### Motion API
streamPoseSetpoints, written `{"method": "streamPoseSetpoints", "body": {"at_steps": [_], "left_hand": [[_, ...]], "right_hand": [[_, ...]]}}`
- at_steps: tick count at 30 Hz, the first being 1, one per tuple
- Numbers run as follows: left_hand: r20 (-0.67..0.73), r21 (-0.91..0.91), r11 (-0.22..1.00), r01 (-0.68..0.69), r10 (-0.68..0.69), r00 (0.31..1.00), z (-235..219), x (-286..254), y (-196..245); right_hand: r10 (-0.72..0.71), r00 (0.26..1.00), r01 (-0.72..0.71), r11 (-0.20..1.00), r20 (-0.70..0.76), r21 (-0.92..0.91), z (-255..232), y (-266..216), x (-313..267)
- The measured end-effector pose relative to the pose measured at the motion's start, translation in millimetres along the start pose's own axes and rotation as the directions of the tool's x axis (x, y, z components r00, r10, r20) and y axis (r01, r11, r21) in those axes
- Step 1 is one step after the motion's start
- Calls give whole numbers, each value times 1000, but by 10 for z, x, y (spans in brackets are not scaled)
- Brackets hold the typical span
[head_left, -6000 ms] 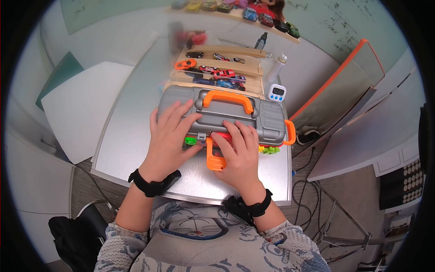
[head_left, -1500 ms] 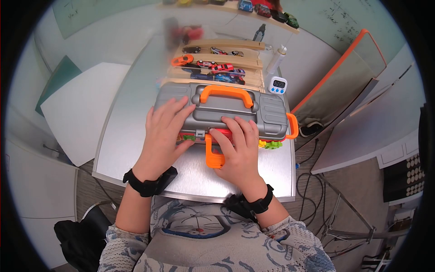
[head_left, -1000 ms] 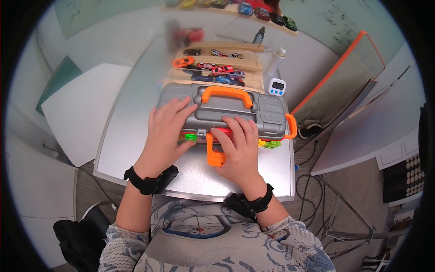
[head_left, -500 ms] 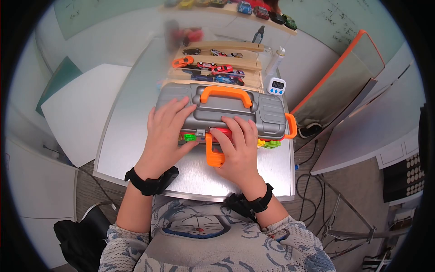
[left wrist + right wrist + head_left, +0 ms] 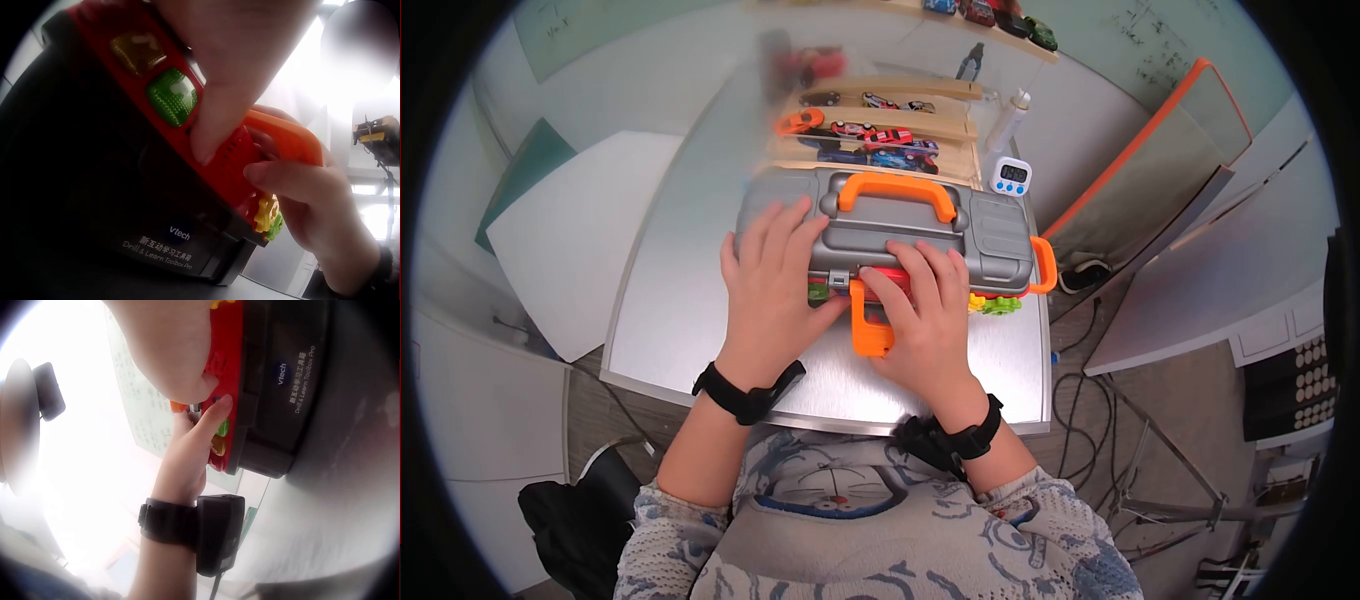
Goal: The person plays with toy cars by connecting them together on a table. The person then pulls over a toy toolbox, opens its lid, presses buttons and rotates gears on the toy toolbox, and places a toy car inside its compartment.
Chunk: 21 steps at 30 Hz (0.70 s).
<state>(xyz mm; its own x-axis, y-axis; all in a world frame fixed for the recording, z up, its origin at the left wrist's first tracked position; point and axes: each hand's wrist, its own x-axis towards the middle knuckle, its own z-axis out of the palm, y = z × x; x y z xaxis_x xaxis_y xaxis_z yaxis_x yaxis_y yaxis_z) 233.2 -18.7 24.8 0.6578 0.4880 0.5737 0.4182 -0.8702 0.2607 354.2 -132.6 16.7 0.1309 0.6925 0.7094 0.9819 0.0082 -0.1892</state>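
Observation:
A grey toy toolbox with an orange carry handle lies across the table, its lid down. An orange latch is swung out from its front. My left hand lies with straight fingers on the lid, its thumb pressing the red front panel beside a green button. My right hand has bent fingers over the lid's front edge. In the left wrist view, its thumb touches the red panel below the latch. Its palm hides part of the front.
Behind the toolbox, wooden racks hold several toy cars. A white timer and a white bottle stand at their right. Yellow and green gears stick out at the toolbox's front right. The metal table extends left.
My left thumb has moved right, closer to the latch, and its wrist has turned slightly. The green button, lit earlier, looks darker now. My right hand keeps its place; the head view has tilted slightly.

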Motion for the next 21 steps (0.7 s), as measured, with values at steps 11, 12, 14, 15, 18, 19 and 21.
{"method": "streamPoseSetpoints", "body": {"at_steps": [11,12,14,15,18,19,21], "left_hand": [[15,-45,998,-43,44,999,-48,-5,-47],[15,-53,998,-37,38,999,-51,-4,-42],[15,-61,998,-30,31,999,-57,-1,-33],[19,-54,998,-24,26,999,-61,1,-27],[23,-47,999,-18,19,1000,-59,2,-25],[22,-49,999,-18,19,1000,-57,1,-26],[36,-42,999,-15,17,999,-64,-2,-21]], "right_hand": [[-4,1000,4,1000,-4,1,-2,-2,0],[-4,1000,4,1000,-4,4,-1,-2,-1],[-4,1000,4,1000,-3,6,-3,-4,-2],[-5,1000,5,1000,-4,5,-6,-6,-1],[-7,1000,7,1000,-4,3,-7,-4,-2],[-7,1000,7,1000,-2,3,-7,-4,-4],[0,1000,0,1000,15,6,-17,-5,-15]]}}
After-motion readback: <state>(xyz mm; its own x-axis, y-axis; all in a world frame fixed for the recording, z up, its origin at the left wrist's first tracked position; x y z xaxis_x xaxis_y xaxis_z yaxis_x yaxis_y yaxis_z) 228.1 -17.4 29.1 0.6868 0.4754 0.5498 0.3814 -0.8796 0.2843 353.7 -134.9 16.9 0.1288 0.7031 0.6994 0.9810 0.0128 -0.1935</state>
